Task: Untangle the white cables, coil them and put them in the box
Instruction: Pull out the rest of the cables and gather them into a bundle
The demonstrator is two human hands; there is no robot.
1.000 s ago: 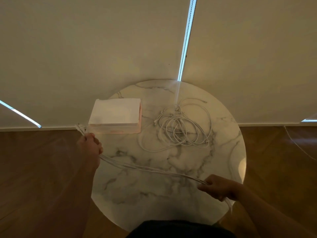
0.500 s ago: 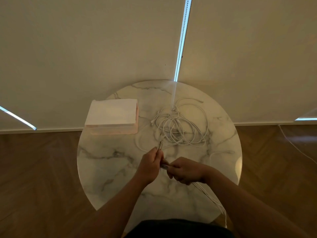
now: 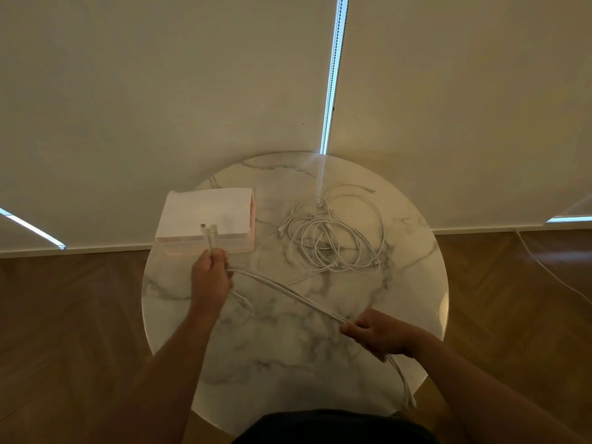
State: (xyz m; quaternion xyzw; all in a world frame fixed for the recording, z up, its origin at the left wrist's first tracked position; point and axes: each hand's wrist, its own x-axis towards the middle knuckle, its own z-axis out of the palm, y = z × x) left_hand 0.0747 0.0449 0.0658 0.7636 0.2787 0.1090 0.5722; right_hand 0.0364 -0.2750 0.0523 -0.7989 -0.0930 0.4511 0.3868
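A white cable (image 3: 288, 291) is stretched in doubled strands between my two hands above the round marble table (image 3: 416, 267). My left hand (image 3: 209, 277) grips it near the box, with the plug ends (image 3: 209, 233) sticking up past my fingers. My right hand (image 3: 374, 334) is closed on the strands near the table's front right; the slack hangs down off the edge (image 3: 405, 386). A tangled pile of white cables (image 3: 333, 238) lies at the back right of the table. The white box (image 3: 205, 216) with pinkish sides sits at the back left.
The table stands against cream roller blinds (image 3: 192, 91) with a bright gap between them. Wooden floor (image 3: 64, 331) surrounds the table. A thin cord (image 3: 551, 270) runs across the floor at the right.
My hands were spread a second ago, met at the table's middle half a second ago, and have now drawn apart again, left toward the box, right toward the front right, stretching the cable.
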